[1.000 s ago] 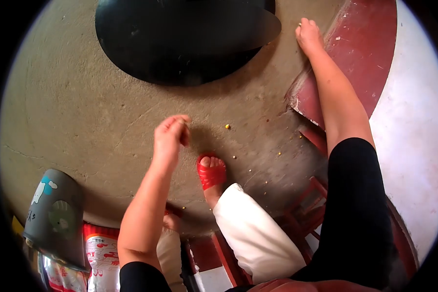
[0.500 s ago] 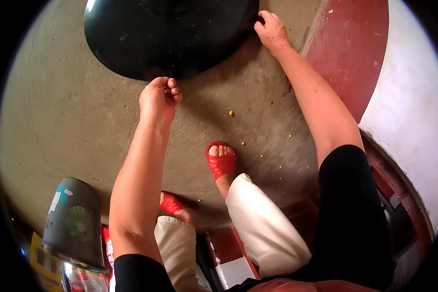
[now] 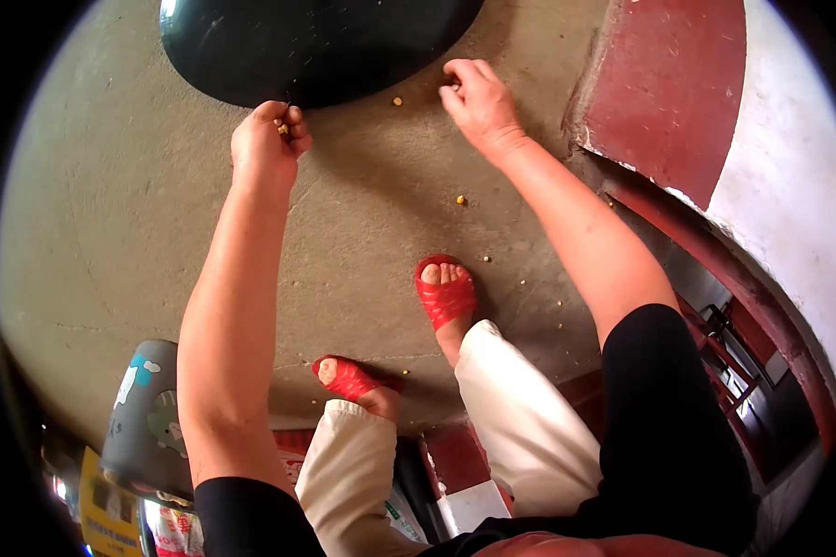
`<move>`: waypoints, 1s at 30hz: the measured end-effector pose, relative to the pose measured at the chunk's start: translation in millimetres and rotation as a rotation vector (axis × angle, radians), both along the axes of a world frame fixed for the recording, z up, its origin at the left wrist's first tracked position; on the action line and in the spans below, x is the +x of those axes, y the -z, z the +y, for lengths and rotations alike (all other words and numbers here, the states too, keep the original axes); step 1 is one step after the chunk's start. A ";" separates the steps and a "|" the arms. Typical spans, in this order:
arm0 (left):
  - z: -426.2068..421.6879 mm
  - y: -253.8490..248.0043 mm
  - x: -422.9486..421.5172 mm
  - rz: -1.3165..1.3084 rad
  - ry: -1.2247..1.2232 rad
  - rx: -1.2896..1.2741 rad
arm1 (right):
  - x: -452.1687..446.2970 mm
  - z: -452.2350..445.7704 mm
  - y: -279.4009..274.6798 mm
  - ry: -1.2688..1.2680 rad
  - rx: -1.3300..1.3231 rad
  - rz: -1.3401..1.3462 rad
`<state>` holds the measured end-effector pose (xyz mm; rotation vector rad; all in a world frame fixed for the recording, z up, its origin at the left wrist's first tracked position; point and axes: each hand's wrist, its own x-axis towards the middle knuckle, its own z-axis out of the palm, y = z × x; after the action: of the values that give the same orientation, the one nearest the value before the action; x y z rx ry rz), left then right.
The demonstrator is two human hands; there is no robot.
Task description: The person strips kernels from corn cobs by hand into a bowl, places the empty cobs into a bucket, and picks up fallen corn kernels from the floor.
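Observation:
At the top of the view is a large, shiny black round thing (image 3: pixel 316 46), cut off by the frame edge; I cannot tell whether it is a basin or a lid. My left hand (image 3: pixel 267 144) is closed at its near edge, with small yellow kernels (image 3: pixel 282 128), like corn, showing between the curled fingers. My right hand (image 3: pixel 485 107) is apart from the black edge, low over the floor, fingers bent and thumb near the fingertips. What it pinches, if anything, is too small to name. A yellow kernel (image 3: pixel 398 101) lies on the floor between the hands.
Another yellow kernel (image 3: pixel 461 200) and several smaller bits are scattered on the concrete floor (image 3: pixel 111 232). My feet in red sandals (image 3: pixel 446 297) stand among them. A grey bin (image 3: pixel 144 418) with cartoon pictures is at lower left. A red-painted band (image 3: pixel 664 84) and a white wall (image 3: pixel 790 186) border the right.
My right hand has moved left and down, away from the right side of the black thing. The view has shifted, and a kernel now shows below the black edge. My left hand remains closed at the edge.

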<state>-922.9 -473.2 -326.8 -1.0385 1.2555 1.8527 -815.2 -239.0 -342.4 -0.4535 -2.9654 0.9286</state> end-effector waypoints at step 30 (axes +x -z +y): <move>88.9 -1.2 55.5 0.945 1.684 -0.941 | 146.0 -51.8 -29.1 -0.062 0.016 -0.202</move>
<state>-867.4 -384.3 -325.6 0.7625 2.3890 0.2073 -669.2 -290.9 -313.2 -0.4846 -3.1832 0.9151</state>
